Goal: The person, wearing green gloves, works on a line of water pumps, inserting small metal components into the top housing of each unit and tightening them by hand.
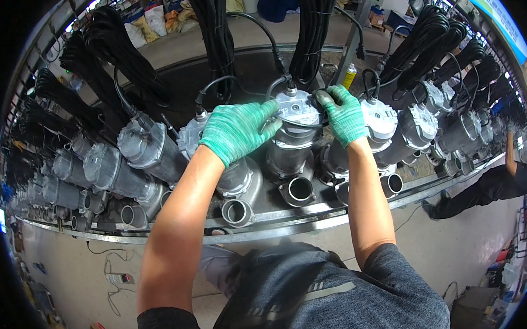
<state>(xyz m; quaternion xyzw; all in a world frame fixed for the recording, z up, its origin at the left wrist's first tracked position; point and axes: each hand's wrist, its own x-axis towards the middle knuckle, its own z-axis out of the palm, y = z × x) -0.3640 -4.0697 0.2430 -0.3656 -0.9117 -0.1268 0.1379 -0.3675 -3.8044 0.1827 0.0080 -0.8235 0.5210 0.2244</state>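
Before me stands an upright grey metal submersible pump (293,112) with a black cable coming out of its top. A thin black curved strip (302,125), perhaps a ring or cable, runs around the front of its cap. My left hand (238,130), in a green glove, is at the cap's left edge, its thumb apart from the stretched fingers. On the right side, my right hand (343,115), also gloved in green, has its bent fingers closed on the strip's end. Darkened fingertips show on that glove. Its contact point is partly hidden.
Similar pumps (146,141) line the metal bench (279,228) on both sides, with round outlets facing me. Black cable coils (212,36) hang behind. A yellow spray can (349,76) stands beyond my right hand. Another person (506,181) works at the far right.
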